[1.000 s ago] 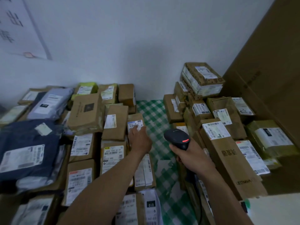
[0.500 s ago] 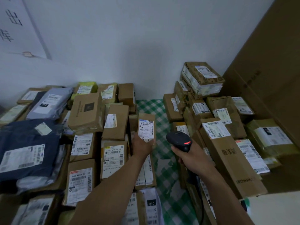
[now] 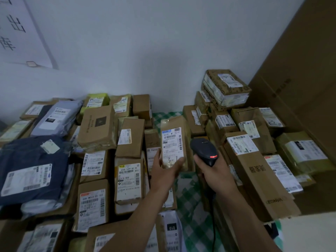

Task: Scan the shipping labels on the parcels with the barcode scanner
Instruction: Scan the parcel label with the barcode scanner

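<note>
My left hand [image 3: 164, 169] grips the lower end of a small brown parcel [image 3: 174, 142] and holds it upright over the gap between two heaps, its white shipping label facing me. My right hand [image 3: 212, 171] holds a black barcode scanner [image 3: 203, 150] by its handle just right of the parcel. A red light glows on the scanner's head, and its cable hangs down below my wrist.
Brown boxes and poly bags with labels cover the left side [image 3: 94, 128] and stack up on the right [image 3: 254, 160]. A green checked cloth [image 3: 190, 206] shows in the strip between them. A big cardboard carton [image 3: 300, 88] stands at the right against the white wall.
My left hand took the small parcel from the left heap, lifted it and turned its label towards me. It moved right, close to the scanner. My right hand barely shifted.
</note>
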The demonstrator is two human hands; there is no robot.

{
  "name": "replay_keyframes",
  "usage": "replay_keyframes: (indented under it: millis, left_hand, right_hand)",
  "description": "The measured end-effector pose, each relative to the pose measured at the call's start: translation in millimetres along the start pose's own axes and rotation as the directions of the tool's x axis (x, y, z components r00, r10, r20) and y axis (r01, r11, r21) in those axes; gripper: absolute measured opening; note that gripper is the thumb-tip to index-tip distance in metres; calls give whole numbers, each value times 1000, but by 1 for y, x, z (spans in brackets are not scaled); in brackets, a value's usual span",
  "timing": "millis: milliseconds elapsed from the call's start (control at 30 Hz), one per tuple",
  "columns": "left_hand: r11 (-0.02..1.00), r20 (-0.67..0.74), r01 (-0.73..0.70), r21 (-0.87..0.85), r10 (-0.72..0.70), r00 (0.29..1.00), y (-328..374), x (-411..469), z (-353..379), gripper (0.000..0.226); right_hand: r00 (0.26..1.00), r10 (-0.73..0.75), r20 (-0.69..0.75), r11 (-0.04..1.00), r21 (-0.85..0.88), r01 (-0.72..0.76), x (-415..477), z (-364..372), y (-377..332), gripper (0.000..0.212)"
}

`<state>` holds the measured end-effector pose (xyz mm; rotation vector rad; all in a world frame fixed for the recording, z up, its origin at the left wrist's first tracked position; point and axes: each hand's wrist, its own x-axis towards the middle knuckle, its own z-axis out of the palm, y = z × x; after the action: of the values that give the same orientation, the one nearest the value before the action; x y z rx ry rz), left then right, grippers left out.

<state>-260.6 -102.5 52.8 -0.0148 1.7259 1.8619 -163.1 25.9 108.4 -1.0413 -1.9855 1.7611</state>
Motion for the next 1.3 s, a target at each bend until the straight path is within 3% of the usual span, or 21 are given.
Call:
replay_keyframes:
  millis: [67, 167, 367, 533, 667, 933, 1033, 1300]
  left_hand:
    - [991, 45, 53, -119, -48, 998, 1, -12, -1, 100]
    - [990, 125, 34, -133, -17, 992, 3, -30, 0, 68]
    - [997, 225, -71, 39, 60, 972, 17, -51, -17, 52]
    - [965, 305, -134, 226, 61, 950, 24, -57, -34, 81]
    - [977, 314, -127, 171, 68, 947, 25, -61, -39, 89]
    - [943, 229, -223, 249, 166, 959, 24, -55, -33, 82]
    - [940, 214, -249, 231, 201, 956, 23, -40, -29, 81]
    - [850, 160, -322, 416, 281, 946, -15, 21, -24, 100]
  right_hand:
    - [1000, -24, -14, 999, 25, 24, -6, 3, -1, 47]
    - [999, -43, 7, 996, 74, 42, -18, 5, -3, 56]
    - [995, -84, 49, 981, 180, 74, -34, -2, -9, 57]
    - [995, -91, 50, 978, 193, 79, -44, -12, -16, 48]
    - [993, -107, 58, 986, 134, 98, -48, -21, -19, 42]
    - [977, -214, 11, 976, -28, 214, -62, -23, -30, 41]
    - [982, -187, 17, 980, -61, 188, -62, -24, -39, 40]
    - [990, -22, 143, 997, -76, 33, -70, -19, -57, 31]
